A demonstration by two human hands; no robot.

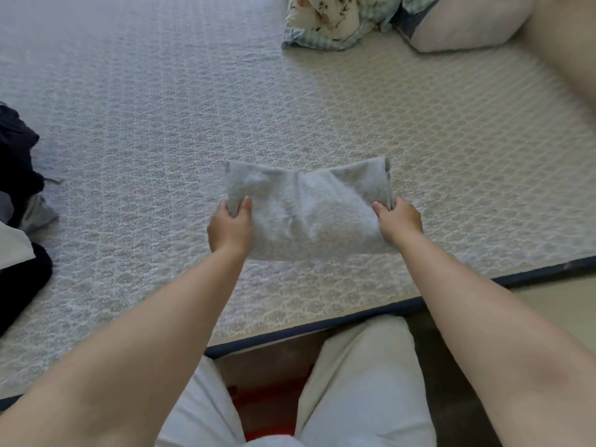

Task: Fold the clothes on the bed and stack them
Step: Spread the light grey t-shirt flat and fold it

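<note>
- The grey garment [308, 211] lay near the front edge of the bed [154, 130], already reduced to a compact folded rectangle with a soft dip in the middle of its far edge.
- The left hand [230, 229] pinched its left end, thumb on top and fingers [222, 208] tucked round the edge; the right hand [400, 221] gripped the right end the same way, fingers clamped on the cloth.
- The fabric looked fleecy, thick and limp: light to lift, not fragile, but it would probably sag between the hands and let its layers slide open if held at one corner only.
- The best hold seemed to be at both short ends, through all the layers at once, or with a flat palm beneath.
- A heap of dark clothes [19, 175] sat at the bed's left edge, well apart from the garment, and looked unfolded.
- A floral bundle [335, 21] and a pale pillow [467, 24] lay at the far side.
</note>
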